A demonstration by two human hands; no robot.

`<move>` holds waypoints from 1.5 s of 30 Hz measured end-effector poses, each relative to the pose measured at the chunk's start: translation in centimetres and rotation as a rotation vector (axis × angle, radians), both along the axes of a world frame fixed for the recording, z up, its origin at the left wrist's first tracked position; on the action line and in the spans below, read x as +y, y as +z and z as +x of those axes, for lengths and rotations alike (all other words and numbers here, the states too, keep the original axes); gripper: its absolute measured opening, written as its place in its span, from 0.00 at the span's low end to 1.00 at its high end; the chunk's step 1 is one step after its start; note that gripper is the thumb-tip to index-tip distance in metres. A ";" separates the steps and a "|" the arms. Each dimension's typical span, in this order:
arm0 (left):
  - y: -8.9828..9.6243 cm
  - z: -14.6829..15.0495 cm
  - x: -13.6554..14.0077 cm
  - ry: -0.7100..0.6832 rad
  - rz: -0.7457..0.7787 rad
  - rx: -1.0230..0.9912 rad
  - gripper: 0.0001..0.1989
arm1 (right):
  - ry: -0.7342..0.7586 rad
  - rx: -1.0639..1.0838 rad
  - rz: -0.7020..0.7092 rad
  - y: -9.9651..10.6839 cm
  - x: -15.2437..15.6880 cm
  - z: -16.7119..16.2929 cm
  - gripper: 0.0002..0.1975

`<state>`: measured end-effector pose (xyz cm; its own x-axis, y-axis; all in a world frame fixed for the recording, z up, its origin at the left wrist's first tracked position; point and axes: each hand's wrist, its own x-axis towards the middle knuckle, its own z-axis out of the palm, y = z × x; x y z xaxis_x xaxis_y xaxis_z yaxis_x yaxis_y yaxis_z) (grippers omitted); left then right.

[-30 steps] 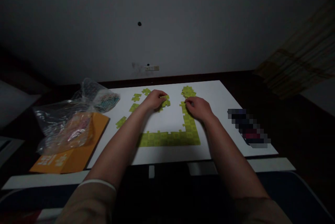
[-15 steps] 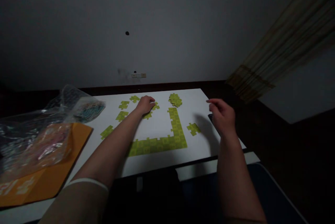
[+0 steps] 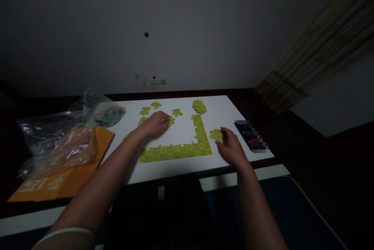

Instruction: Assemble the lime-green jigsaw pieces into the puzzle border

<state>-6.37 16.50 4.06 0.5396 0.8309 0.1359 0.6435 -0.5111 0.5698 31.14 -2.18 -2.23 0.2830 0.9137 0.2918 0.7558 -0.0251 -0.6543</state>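
Note:
My left hand [image 3: 157, 124] is closed on a yellow-green puzzle piece [image 3: 172, 120], whose edge shows tilted at the fingertips. On the right, my right hand [image 3: 232, 147] has its thumb and fingers at the edge of another green puzzle piece [image 3: 215, 134], pinching it close to the table. Between the hands lies an L-shaped strip of joined puzzle pieces [image 3: 178, 152], running along the near side and up the right. Just beyond the left hand is a loose piece [image 3: 177, 112], with more loose ones [image 3: 145, 110] to its left.
A stack of green pieces [image 3: 199, 106] stands at the back of the white table [image 3: 169, 172]. Clear plastic bags [image 3: 58, 145] and an orange envelope [image 3: 74, 178] cover the left side. A dark, pixelated object [image 3: 248, 135] lies near the right edge.
My right hand has come down from the air on the right and taken the puzzle piece there. My left hand has drawn back slightly and now grips a piece. The view has shifted a little.

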 end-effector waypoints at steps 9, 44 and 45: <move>0.6 -4.1 -6.7 -0.012 -0.028 -0.090 0.20 | 0.013 0.439 0.090 3.1 2.8 -1.8 0.29; -0.1 12.7 2.3 0.242 -0.151 0.179 0.18 | 0.096 -0.264 -0.282 5.2 16.5 -2.9 0.20; 0.0 12.9 2.4 0.237 -0.149 0.198 0.18 | 0.126 -0.270 -0.310 5.2 16.5 -2.8 0.20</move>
